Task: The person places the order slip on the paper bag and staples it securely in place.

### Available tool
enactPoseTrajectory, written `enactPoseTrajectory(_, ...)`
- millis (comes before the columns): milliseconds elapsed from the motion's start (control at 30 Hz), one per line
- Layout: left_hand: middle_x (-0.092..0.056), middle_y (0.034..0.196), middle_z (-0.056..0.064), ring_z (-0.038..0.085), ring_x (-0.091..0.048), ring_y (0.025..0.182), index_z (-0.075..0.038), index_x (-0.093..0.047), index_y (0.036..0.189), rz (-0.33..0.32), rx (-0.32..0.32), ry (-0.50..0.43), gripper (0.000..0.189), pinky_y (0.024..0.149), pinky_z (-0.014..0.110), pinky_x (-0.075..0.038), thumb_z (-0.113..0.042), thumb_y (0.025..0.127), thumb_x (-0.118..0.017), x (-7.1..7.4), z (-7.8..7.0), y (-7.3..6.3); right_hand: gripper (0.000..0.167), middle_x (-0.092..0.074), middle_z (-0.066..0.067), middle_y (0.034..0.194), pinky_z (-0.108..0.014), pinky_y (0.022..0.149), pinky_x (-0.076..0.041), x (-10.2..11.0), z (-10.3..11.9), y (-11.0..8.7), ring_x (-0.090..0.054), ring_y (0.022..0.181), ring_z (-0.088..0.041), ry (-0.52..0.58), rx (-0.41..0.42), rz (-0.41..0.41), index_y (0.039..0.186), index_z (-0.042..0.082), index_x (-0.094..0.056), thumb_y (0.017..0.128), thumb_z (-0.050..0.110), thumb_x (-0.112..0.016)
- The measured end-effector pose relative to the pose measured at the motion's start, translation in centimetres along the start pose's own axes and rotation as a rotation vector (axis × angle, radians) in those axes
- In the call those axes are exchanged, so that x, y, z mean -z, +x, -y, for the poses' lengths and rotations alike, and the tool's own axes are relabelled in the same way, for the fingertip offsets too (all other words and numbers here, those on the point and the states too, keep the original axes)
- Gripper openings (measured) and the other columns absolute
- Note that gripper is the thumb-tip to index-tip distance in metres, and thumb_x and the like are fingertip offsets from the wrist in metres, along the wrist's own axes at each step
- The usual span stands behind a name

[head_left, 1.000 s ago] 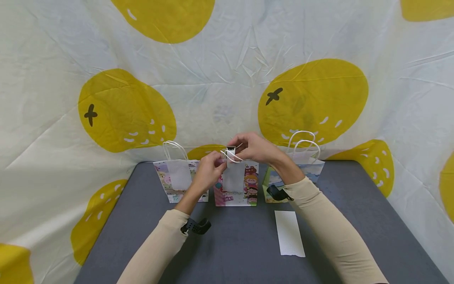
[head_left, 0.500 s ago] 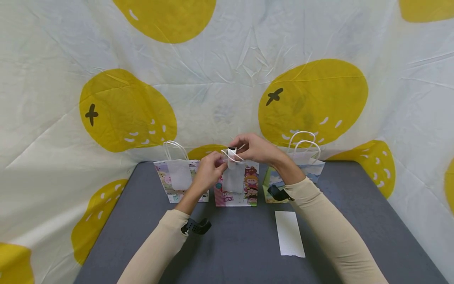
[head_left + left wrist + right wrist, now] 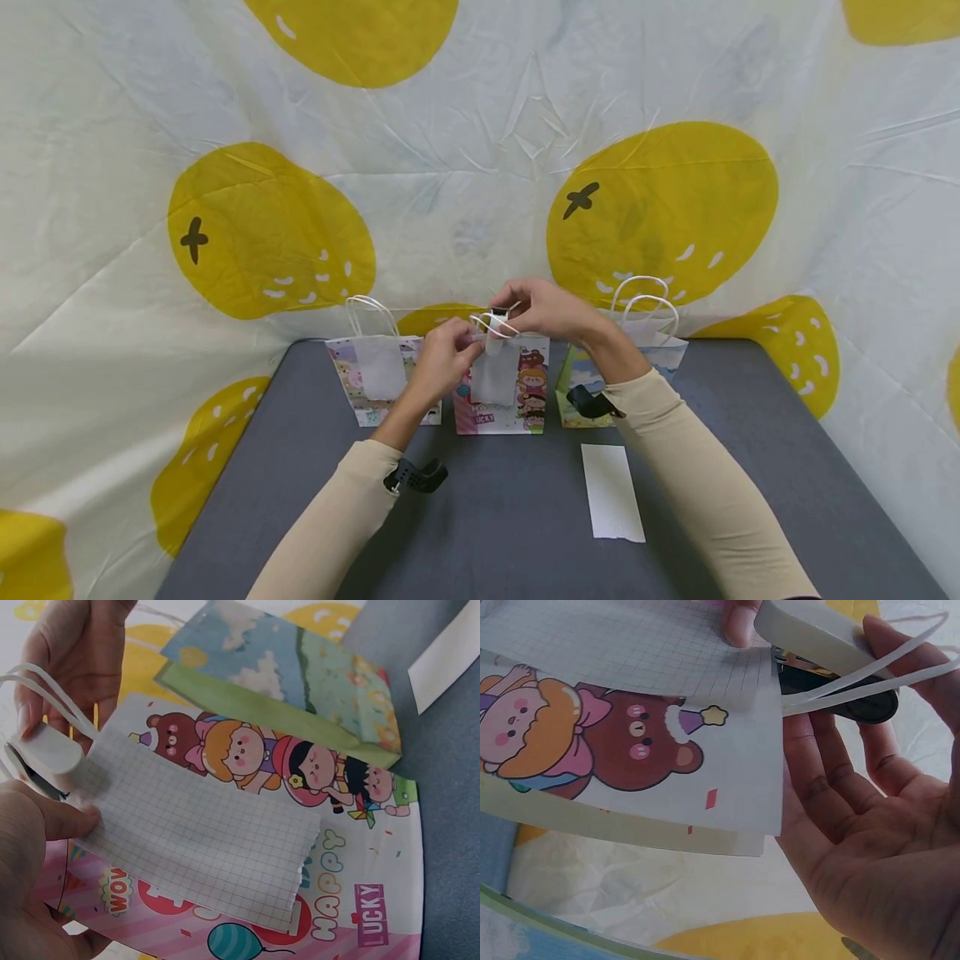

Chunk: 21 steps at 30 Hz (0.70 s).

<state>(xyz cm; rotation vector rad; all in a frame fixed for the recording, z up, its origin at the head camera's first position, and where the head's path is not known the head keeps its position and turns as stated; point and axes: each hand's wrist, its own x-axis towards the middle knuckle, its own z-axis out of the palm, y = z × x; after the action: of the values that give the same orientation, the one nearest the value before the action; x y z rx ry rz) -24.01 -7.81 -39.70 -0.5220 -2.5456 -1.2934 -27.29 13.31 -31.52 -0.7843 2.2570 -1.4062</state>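
Observation:
My right hand (image 3: 553, 315) grips a small white stapler (image 3: 821, 634) with a black base, its thumb on the white top. The stapler's open mouth is at the top edge of the middle paper bag (image 3: 375, 851), between the white cord handles. This bag has cartoon figures and pink stripes. A torn-edged sheet of grid paper (image 3: 202, 825) hangs against its front. My left hand (image 3: 444, 358) pinches the sheet and the bag's upper edge together, beside the stapler. In the left wrist view, the thumb lies on the paper; the stapler's far end is partly hidden.
To the left stands a pastel bag (image 3: 345, 375) with a white sheet (image 3: 381, 371) on its front. A landscape-print bag (image 3: 663, 360) with raised handles stands to the right. Another white paper strip (image 3: 612, 492) lies on the dark grey table (image 3: 510, 517) before it.
The stapler has shifted slightly right and tipped, its white top now turned more into view. My right hand moved slightly right with it. The left hand keeps its pinch.

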Motion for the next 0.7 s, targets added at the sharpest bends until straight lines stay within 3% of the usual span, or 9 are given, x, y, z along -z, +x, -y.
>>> enactPoseTrajectory(167, -0.065, 0.09, 0.003, 0.019, -0.065, 0.082, -0.008, -0.073, 0.093, -0.001, 0.004, 0.0, 0.005, 0.073, 0.033, -0.056, -0.012, 0.094, -0.073, -0.17, 0.12, 0.12, 0.036, -0.065, -0.014, 0.114, -0.038, 0.088, -0.056, 0.27, -0.01, 0.14, -0.068, 0.098, -0.027, 0.007, -0.014, 0.036, 0.123, -0.003, -0.061, 0.091, 0.003, -0.075)
enactPoseTrajectory(367, -0.066, 0.092, 0.005, 0.02, -0.066, 0.082, -0.007, -0.072, 0.094, -0.004, 0.024, 0.007, 0.004, 0.074, 0.035, -0.057, -0.011, 0.093, -0.073, -0.25, 0.14, 0.2, 0.034, -0.066, -0.014, 0.114, -0.039, 0.089, -0.054, 0.01, 0.37, 0.36, -0.069, 0.1, -0.026, -0.047, -0.044, 0.021, 0.121, 0.0, -0.062, 0.09, 0.005, -0.076)
enactPoseTrajectory(700, -0.064, 0.086, 0.005, 0.019, -0.061, 0.076, -0.006, -0.069, 0.088, -0.004, 0.033, 0.015, 0.004, 0.069, 0.032, -0.055, -0.008, 0.092, -0.071, -0.17, 0.13, 0.22, 0.037, -0.068, -0.012, 0.109, -0.035, 0.082, -0.054, -0.25, 0.32, 0.5, -0.069, 0.096, -0.027, 0.033, -0.024, 0.006, 0.119, 0.001, -0.065, 0.086, 0.005, -0.08)
